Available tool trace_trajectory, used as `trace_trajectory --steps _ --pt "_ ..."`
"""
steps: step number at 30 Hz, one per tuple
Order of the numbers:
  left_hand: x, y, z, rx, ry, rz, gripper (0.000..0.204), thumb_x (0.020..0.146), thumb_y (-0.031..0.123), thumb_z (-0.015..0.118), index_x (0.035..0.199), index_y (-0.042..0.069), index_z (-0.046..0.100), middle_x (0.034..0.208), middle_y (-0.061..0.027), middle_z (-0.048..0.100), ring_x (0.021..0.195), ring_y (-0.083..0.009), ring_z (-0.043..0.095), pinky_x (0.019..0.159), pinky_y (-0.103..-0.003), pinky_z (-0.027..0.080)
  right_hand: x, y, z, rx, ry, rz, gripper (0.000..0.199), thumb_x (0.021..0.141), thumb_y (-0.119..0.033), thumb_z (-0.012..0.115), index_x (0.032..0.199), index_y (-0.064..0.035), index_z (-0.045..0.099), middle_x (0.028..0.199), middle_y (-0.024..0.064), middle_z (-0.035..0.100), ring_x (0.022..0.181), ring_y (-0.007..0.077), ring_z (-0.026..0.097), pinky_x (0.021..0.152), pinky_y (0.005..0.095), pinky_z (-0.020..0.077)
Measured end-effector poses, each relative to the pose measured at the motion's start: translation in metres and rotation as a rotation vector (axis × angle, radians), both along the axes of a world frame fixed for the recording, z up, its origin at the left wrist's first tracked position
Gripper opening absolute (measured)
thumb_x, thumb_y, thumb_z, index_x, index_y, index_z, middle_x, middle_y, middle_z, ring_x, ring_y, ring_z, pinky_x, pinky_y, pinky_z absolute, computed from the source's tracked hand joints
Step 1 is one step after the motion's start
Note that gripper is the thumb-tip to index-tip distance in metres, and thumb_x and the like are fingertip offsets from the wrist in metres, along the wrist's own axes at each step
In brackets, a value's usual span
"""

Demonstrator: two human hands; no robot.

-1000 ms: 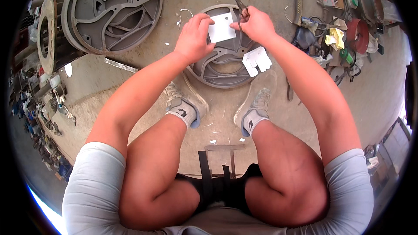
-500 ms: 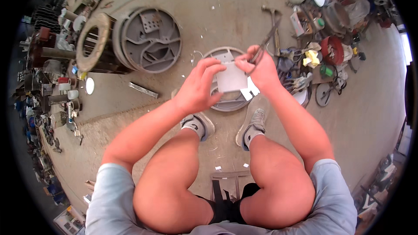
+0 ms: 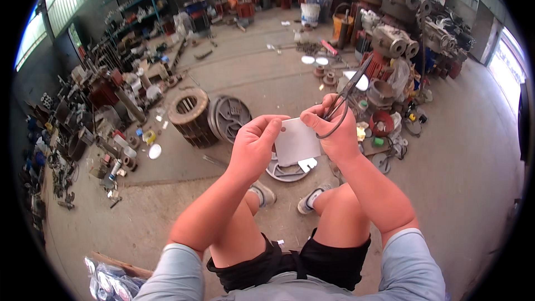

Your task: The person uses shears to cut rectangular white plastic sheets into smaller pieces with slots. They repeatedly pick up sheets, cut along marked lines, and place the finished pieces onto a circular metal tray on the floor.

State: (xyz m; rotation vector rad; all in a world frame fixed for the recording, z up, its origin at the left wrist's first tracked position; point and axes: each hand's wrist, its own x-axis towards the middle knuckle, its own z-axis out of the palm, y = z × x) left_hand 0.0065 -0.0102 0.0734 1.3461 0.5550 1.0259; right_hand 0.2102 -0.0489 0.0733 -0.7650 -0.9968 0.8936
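In front of me, both hands hold up a small whitish rectangular sheet (image 3: 298, 144). My left hand (image 3: 252, 149) is closed on its upper left corner, thumb and fingers pinched together. At the upper right corner, my right hand (image 3: 341, 140) grips the sheet's edge between thumb and finger. That hand also keeps dark metal scissors (image 3: 356, 77), their blades pointing up and away to the right and a handle loop curving below the fingers. Beyond the sheet, a round grey metal cover (image 3: 287, 177) lies on the floor between my feet, partly hidden, with white cut pieces (image 3: 307, 164) on it.
A ring-topped metal cylinder (image 3: 181, 113) and another round cover (image 3: 235, 116) stand ahead on the left. To the right are a red bowl (image 3: 381, 125), tools and machine parts. Farther back stand a white bucket (image 3: 310, 15) and a yellow bucket (image 3: 341, 27). Mixed parts line the left side.
My view has tilted up, showing more of the workshop. My left hand, formerly with fingers apart beside the sheet, now pinches its corner. The scissors remain in my right hand.
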Motion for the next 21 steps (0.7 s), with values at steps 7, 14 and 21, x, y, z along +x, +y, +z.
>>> trace_trajectory --steps 7,14,21 --pt "-0.009 -0.04 0.037 0.071 -0.041 0.087 0.028 0.112 0.022 0.064 0.114 -0.002 0.079 0.097 -0.0013 0.075 0.082 -0.0073 0.064 0.071 -0.024 0.049 -0.025 -0.034 0.053 0.097 -0.099 -0.135 0.047 0.087 -0.006 0.092 0.108 -0.0086 0.05 0.093 0.0059 0.075 0.083 0.0099 0.07 0.076 0.0258 0.0563" --pt "-0.023 -0.028 -0.036 0.027 -0.003 0.267 0.026 0.109 0.019 0.067 0.109 -0.004 0.08 0.088 0.0013 0.074 0.077 -0.0044 0.06 0.067 -0.024 0.047 -0.031 -0.025 -0.015 -0.109 0.003 0.078 0.046 0.083 -0.006 0.092 0.106 -0.0093 0.053 0.09 0.0022 0.069 0.085 0.0091 0.065 0.08 0.0287 0.0538" --pt "-0.036 -0.024 -0.048 -0.042 0.098 0.133 0.026 0.108 0.021 0.069 0.104 -0.003 0.078 0.081 0.0037 0.07 0.07 -0.003 0.056 0.06 -0.023 0.044 -0.035 -0.016 -0.041 -0.251 -0.093 0.058 0.037 0.086 -0.01 0.09 0.103 -0.0083 0.057 0.088 -0.0017 0.064 0.083 0.0084 0.064 0.076 0.0256 0.0522"
